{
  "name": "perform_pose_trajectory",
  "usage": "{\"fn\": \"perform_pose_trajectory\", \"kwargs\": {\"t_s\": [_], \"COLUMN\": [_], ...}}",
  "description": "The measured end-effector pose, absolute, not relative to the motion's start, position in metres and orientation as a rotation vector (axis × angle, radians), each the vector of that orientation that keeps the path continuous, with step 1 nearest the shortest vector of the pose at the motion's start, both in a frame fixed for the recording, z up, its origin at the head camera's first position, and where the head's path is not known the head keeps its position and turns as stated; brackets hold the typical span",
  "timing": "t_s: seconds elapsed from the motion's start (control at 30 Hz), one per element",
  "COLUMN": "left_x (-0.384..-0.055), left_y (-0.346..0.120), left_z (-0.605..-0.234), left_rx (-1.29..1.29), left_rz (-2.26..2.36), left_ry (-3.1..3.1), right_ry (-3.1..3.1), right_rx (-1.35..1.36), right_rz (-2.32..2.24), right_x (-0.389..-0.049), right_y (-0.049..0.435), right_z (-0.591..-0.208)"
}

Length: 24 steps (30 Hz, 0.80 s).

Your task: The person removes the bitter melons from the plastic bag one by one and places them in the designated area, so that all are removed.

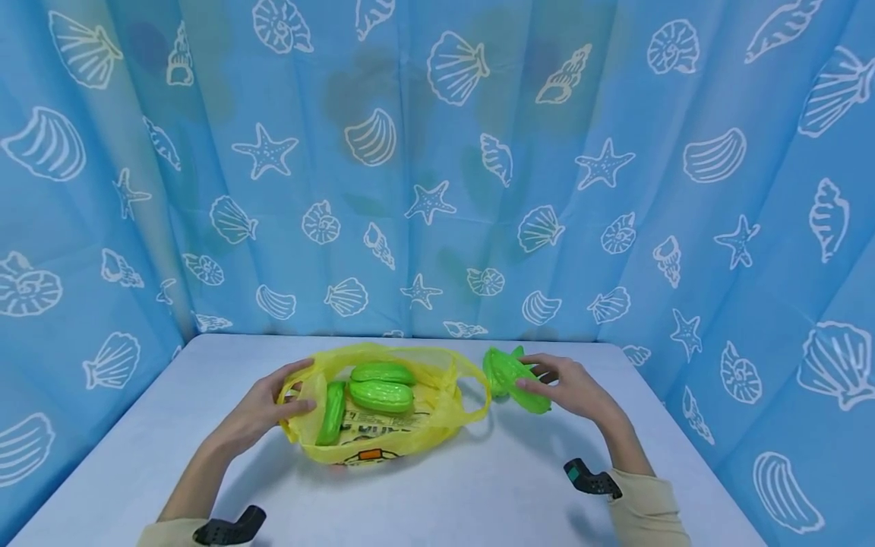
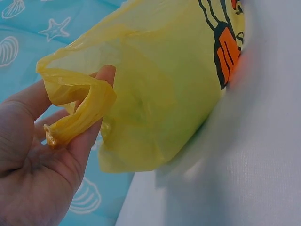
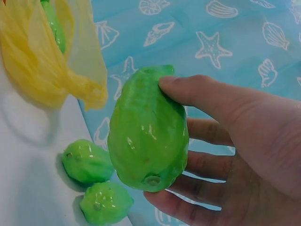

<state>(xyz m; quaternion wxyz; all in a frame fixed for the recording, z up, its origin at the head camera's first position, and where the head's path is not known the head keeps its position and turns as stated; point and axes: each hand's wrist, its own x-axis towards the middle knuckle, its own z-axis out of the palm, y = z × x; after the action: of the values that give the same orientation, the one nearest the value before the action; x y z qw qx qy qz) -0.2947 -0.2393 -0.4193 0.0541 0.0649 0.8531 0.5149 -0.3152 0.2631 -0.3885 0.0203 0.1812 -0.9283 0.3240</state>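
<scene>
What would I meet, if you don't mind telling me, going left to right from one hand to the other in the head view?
Left hand, a lone green vegetable inside the yellow bag, a pair of green vegetables in that bag, the held green vegetable, right hand.

The gourds (image 1: 380,396) are green, the bag (image 2: 155,94) yellow printed orange and black, the curtain (image 1: 403,251) blue with white seashells.
</scene>
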Motion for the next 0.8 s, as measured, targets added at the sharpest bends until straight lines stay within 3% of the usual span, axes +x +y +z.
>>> {"fn": "perform_pose_trajectory", "kwargs": {"t_s": [0.8], "left_x": [-0.295], "left_y": [-0.240], "left_z": [-0.422], "left_rx": [0.199], "left_rz": [1.576], "left_ry": [2.580], "right_ry": [-2.834], "right_rx": [0.230], "right_rz": [1.016], "right_x": [-0.323], "right_y": [0.303], "right_z": [-0.393]}}
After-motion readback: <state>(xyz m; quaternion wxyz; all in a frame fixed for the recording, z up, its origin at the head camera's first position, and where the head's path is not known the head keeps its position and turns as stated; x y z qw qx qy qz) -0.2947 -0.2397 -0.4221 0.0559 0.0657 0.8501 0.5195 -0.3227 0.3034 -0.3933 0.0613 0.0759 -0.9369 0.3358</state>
